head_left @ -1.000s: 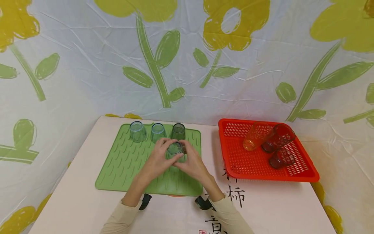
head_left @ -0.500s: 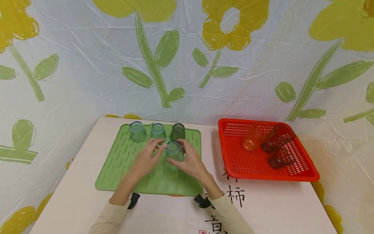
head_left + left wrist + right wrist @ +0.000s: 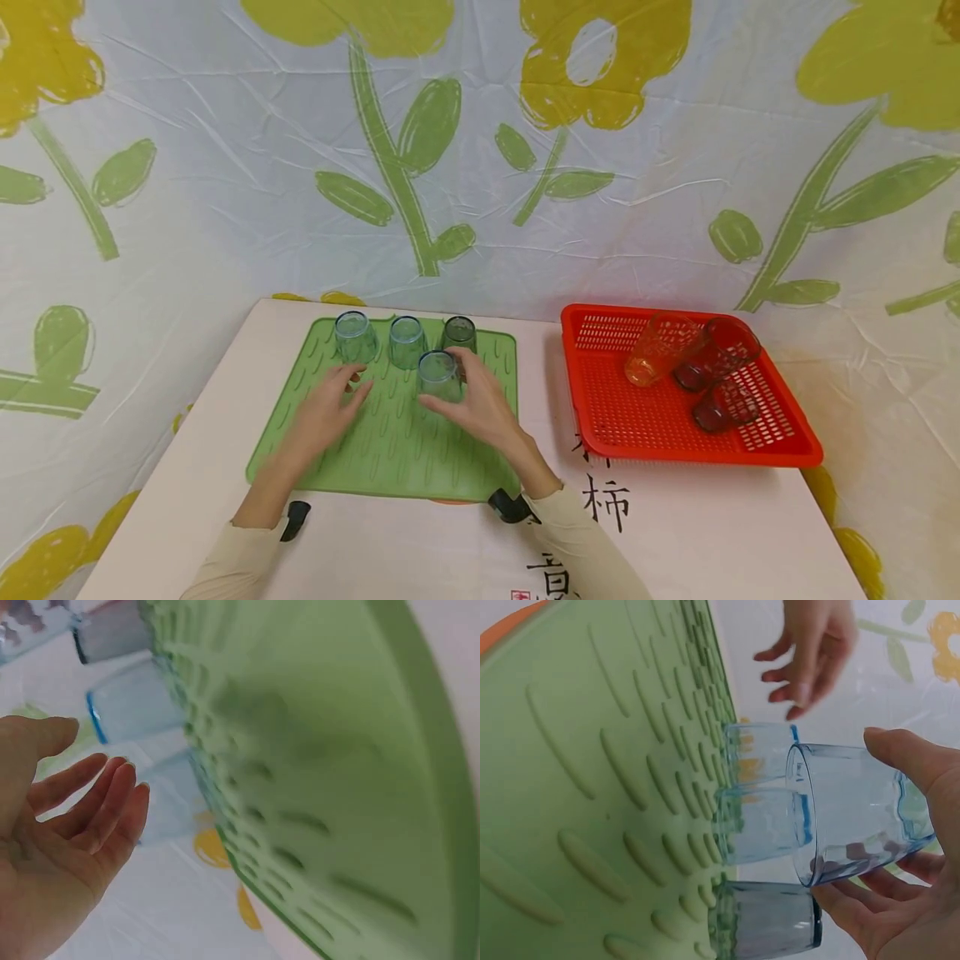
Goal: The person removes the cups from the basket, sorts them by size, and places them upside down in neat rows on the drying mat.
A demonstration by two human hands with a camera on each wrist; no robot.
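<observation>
My right hand [image 3: 483,408] holds a clear bluish drinking glass [image 3: 855,814] upside down, thumb on one side and fingers on the other. In the right wrist view its rim faces the mat, with a gap between them. My left hand [image 3: 322,421] holds nothing; its fingers bend loosely over the left part of the green ribbed mat [image 3: 397,462]. Along the mat's back edge, three glasses stand in a row: a pale blue one [image 3: 356,340], another blue one [image 3: 407,346] and a dark grey one [image 3: 460,333]. The held glass is in front of the row.
To the right stands a red plastic basket [image 3: 697,456]. An amber glass [image 3: 660,348] and two purplish glasses, one tall [image 3: 716,354] and one short [image 3: 723,407], lie tilted inside. A flowered cloth [image 3: 480,183] hangs behind the white table [image 3: 420,550].
My left hand has let go of the glass and drawn away to the left. The right hand keeps hold of it and has shifted slightly left.
</observation>
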